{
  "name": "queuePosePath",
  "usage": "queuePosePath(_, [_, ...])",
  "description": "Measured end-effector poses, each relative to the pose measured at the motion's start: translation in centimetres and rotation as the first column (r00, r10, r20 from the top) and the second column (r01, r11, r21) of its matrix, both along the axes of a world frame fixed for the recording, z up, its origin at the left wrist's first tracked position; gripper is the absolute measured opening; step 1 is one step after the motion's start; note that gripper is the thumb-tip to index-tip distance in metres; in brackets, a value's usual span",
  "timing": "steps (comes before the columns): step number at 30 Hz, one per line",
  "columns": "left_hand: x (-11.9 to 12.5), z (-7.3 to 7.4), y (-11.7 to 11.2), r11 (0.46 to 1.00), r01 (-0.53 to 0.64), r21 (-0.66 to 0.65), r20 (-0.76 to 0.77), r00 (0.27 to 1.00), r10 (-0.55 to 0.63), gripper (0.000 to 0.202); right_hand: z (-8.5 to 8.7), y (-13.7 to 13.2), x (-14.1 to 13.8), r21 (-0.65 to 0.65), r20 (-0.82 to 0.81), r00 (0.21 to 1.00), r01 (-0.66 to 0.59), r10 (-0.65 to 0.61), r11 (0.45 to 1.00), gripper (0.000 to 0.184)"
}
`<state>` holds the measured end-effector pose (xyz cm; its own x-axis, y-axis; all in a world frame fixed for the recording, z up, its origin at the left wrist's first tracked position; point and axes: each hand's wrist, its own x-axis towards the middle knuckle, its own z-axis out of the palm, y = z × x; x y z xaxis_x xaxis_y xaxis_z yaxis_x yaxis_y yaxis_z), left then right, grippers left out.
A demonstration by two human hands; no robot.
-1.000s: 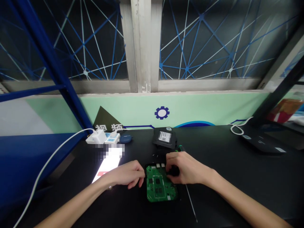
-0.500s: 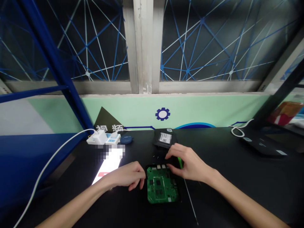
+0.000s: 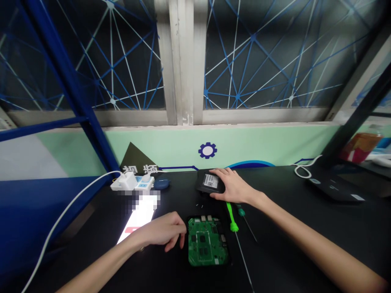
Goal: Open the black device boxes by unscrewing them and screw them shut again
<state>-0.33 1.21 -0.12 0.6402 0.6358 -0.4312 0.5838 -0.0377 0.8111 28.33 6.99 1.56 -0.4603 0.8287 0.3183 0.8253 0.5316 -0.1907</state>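
Note:
A green circuit board [image 3: 200, 248] lies in a shallow black case in front of me. My left hand [image 3: 169, 232] hangs just left of that case, fingers loosely bent and apart, with nothing visible in them. Farther back, a black plastic cover [image 3: 205, 185] with a white label lies on the table. My right hand [image 3: 233, 185] is closed over its right part, fingers at the far edge and thumb at the near edge. A bright green screwdriver [image 3: 232, 221] with a long shaft lies right of the board. Beside it is a shorter, dark green screwdriver [image 3: 242, 213].
Small screws [image 3: 200, 206] lie between cover and board. A lit phone [image 3: 137, 219] sits under my left forearm. Behind it are a white power strip [image 3: 139, 183] with plugs and a dark blue case [image 3: 161, 184]. A flat black device [image 3: 336, 189] lies at the right.
My right hand has moved from the board's upper right corner back to the black cover and taken hold of it. Both screwdrivers now show plainly. My left hand has stayed in place.

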Motion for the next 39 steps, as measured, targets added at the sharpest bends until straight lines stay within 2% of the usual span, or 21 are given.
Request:
queuePosePath(4, [0.1,0.3,-0.1,1.000,0.001,-0.013,0.004,1.000,-0.001,0.033,0.1,0.9,0.0,-0.030,-0.037,0.999,-0.023,0.022,0.999,0.078])
queuePosePath(8, [0.1,0.2,-0.1,1.000,0.004,-0.016,-0.004,1.000,-0.004,0.033,0.6,0.7,-0.1,-0.017,-0.097,0.994,-0.045,0.043,0.999,0.063])
queuePosePath(11, [0.0,0.2,0.0,1.000,0.001,-0.023,-0.009,1.000,-0.001,0.033,1.0,0.2,-0.1,-0.025,-0.158,0.985,-0.072,0.067,0.997,0.059])
queuePosePath(15, [-0.1,-0.1,0.1,1.000,-0.008,-0.027,-0.009,1.000,0.008,0.031,0.9,-1.0,0.3,-0.043,-0.274,0.951,-0.160,0.142,0.986,0.060])
queuePosePath(19, [-0.3,-0.4,0.1,1.000,-0.007,-0.031,0.005,1.000,0.007,0.032,0.3,-3.5,0.6,-0.083,-0.354,0.911,-0.254,0.210,0.964,0.065])
queuePosePath(25, [-0.4,-0.3,0.1,0.999,-0.003,-0.050,-0.017,1.000,0.002,0.033,0.6,-7.0,-0.7,-0.233,-0.228,0.922,-0.363,0.312,0.902,0.077])
queuePosePath(30, [-0.3,0.0,0.1,0.999,0.008,-0.046,-0.017,1.000,-0.009,0.032,0.8,-7.8,-1.4,-0.306,-0.192,0.934,-0.349,0.301,0.886,0.076])
queuePosePath(39, [-0.5,0.0,0.2,0.999,0.011,-0.048,0.001,1.000,-0.011,0.031,0.2,-9.1,-2.8,-0.314,-0.170,0.935,-0.352,0.313,0.882,0.071])
